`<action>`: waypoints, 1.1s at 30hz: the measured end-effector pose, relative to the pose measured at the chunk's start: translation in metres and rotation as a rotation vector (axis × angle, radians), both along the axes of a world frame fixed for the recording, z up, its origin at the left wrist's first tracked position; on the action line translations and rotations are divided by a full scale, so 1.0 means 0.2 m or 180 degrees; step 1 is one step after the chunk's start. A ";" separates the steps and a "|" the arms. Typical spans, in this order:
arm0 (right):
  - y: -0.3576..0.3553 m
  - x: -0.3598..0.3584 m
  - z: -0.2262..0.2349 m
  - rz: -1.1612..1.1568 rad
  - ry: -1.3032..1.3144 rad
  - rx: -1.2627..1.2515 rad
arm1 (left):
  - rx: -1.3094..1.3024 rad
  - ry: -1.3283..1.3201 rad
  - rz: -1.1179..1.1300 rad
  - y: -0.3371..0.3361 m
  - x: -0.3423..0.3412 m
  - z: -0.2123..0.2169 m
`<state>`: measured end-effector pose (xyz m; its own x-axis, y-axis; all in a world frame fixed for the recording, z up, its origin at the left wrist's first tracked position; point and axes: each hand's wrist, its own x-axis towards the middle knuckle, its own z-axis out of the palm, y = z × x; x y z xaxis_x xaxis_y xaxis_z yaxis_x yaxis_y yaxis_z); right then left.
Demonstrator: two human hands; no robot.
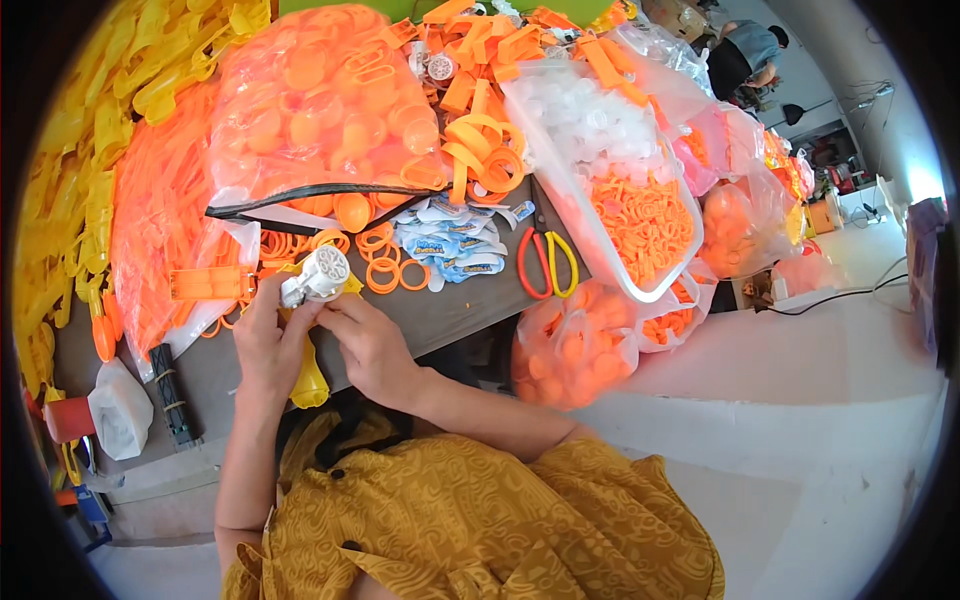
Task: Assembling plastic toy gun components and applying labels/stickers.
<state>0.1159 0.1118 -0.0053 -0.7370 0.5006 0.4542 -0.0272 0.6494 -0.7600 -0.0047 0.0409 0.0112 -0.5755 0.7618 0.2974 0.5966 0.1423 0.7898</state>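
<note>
"What's nearest, at the lower centre?"

"A patterned mustard shirt. Above it, left of centre, the left hand has fingers and thumb closed on a round white part, perforated face up."

"And the right hand?"

"Just right of it, fingers curled in at the part's lower edge; I can't tell whether they grip it. A yellow piece shows between the hands."

"Beyond those?"

"Orange rings and blue-and-white packets on the grey table near mid-frame, red-and-yellow-handled scissors to their right."

"Farther?"

"A clear bag of orange pieces, upper left of centre; a white tray of small parts, right of centre; a stooping person, upper right."
</note>
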 end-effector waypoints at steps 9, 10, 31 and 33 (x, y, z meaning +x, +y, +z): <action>0.19 0.02 0.17 0.0090 0.0408 -0.1556 | -0.0284 -0.0513 -0.0275 0.02 -0.05 0.06; 0.22 0.00 0.16 0.0181 0.0214 -0.1213 | -0.0090 -0.0030 -0.0352 0.03 -0.04 0.09; 0.26 -0.08 0.05 0.0430 0.0535 -0.2446 | -0.1145 0.2034 -0.0584 -0.08 -0.47 0.15; 0.25 -0.08 0.04 0.0423 0.0527 -0.2491 | -0.0668 0.2266 -0.0444 -0.09 -0.48 0.18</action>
<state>0.0991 0.1628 0.0036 -0.7666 0.6314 0.1171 -0.2187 -0.0852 -0.9721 -0.1002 0.0228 0.0473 -0.1926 0.8952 0.4019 0.9762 0.1330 0.1714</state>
